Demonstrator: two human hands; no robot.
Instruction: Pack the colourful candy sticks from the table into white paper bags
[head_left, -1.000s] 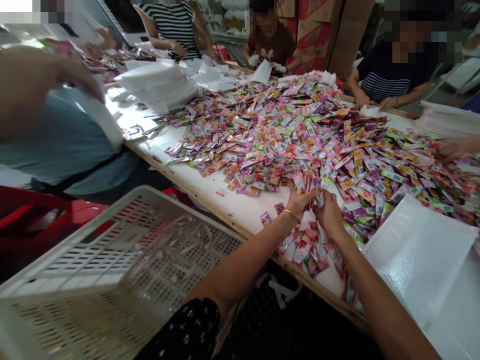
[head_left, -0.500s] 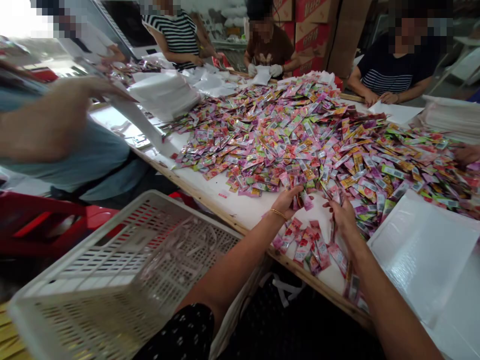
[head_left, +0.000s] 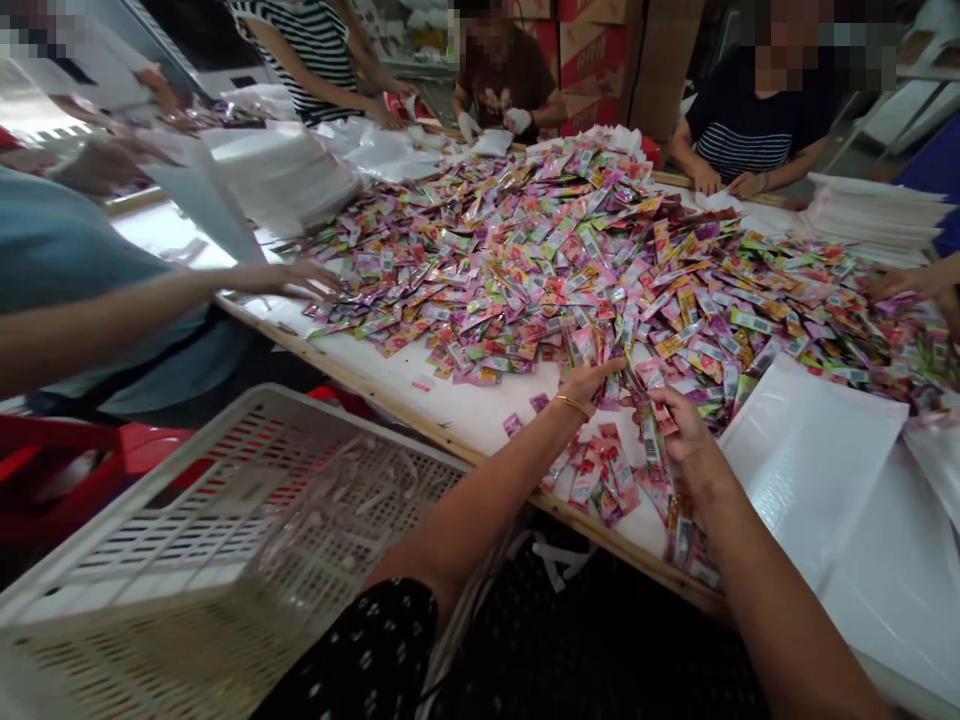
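A heap of small, shiny, colourful packets (head_left: 510,260) spreads over the white table (head_left: 480,405). My left hand (head_left: 587,386), a gold bangle at its wrist, is at the heap's near edge, with its fingers closed round a few packets. Close beside it, my right hand (head_left: 684,425) pinches packets (head_left: 651,440) between thumb and fingers; one hangs down with its barcode showing. How many each hand holds is hidden. Below my hands, near the table's wooden edge, lies a small loose group of pink and red packets (head_left: 604,475).
A white perforated plastic basket (head_left: 247,415) stands at my left, below the table edge. White plastic bags (head_left: 817,450) lie at my right. A co-worker's hand (head_left: 300,280) reaches to the heap from the left. Other people work around the far side, before stacked red cartons (head_left: 592,60).
The view has shifted slightly to the right. The left co-worker's arm has come down to the heap. My hands stay close together with packets, and a packet now hangs below my right hand.
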